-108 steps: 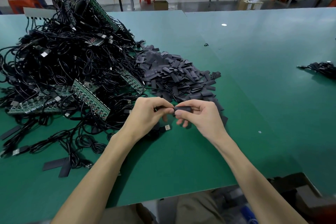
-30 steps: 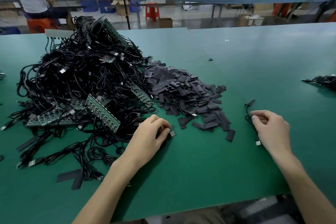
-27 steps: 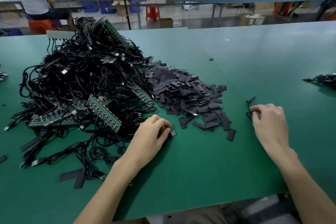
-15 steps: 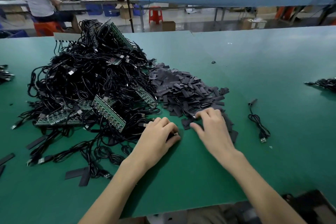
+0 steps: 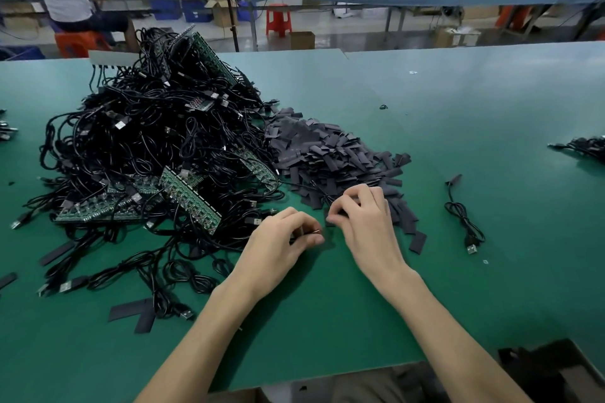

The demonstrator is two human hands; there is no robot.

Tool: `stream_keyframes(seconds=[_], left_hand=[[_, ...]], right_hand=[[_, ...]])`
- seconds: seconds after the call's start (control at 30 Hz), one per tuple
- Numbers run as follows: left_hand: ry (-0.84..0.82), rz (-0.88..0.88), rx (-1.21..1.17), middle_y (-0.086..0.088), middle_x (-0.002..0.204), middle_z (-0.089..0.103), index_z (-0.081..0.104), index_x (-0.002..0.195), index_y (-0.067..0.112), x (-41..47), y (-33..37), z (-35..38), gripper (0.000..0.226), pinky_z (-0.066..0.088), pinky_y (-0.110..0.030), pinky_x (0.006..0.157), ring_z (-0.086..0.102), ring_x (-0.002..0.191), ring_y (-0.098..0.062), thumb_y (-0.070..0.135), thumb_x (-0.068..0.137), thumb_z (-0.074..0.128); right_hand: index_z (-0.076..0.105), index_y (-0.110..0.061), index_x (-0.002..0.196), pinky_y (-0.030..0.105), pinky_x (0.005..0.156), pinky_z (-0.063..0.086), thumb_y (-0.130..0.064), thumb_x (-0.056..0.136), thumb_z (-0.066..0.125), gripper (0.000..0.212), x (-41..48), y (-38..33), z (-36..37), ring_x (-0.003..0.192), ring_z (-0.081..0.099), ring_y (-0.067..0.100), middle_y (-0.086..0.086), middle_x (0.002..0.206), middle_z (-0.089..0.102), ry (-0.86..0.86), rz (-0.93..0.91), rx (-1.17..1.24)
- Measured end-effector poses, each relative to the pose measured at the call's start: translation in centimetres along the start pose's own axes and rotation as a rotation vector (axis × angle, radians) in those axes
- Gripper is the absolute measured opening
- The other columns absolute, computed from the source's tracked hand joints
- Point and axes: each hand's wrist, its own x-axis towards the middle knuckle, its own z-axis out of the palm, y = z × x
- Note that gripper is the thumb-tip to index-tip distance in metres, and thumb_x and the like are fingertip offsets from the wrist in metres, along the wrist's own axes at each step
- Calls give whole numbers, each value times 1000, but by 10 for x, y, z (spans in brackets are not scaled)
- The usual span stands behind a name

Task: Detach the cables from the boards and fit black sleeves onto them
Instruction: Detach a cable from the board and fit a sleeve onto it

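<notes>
At a green bench (image 5: 458, 101), a worker's left grip (image 5: 281, 240) closes on the plug end of a black cable (image 5: 311, 232), thumb and curled fingers pinching it just above the surface. Just right of it, the right grip (image 5: 363, 216) curls over the near edge of the sleeve pile (image 5: 334, 154) and pinches a sleeve (image 5: 331, 222) between thumb and forefinger. Left of and beyond the left grip rises a cable heap (image 5: 147, 141) tangled with green boards (image 5: 190, 201). Well right of the right grip lies a coiled cable (image 5: 465, 222), apart from the pile.
</notes>
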Motion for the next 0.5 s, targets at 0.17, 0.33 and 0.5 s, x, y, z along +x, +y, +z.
stream_keyframes(seconds=[0.17, 0.33, 0.5], left_hand=[[49, 17, -47, 13, 92, 65, 73, 98, 25, 0, 1, -1, 11, 46, -17, 77, 60, 85, -7, 29, 88, 78], [117, 22, -266, 9, 88, 69, 73, 94, 21, 4, 17, -6, 12, 57, -28, 68, 62, 70, -13, 19, 86, 81], [240, 9, -613, -3, 79, 70, 74, 90, 17, 17, 45, -16, 8, 51, -33, 50, 65, 60, -21, 17, 87, 80]], right_hand=[[63, -10, 96, 41, 83, 48, -15, 100, 64, 6, -9, -8, -5, 90, 56, 23, -1, 92, 65, 44, -97, 131], [60, -16, 113, 29, 73, 50, -15, 105, 54, 10, -11, -6, -6, 82, 61, 11, -5, 97, 67, -84, -76, 344], [71, -22, 103, 11, 65, 41, -14, 103, 60, 13, -5, 1, -9, 70, 61, -1, -21, 81, 69, -97, 107, 551]])
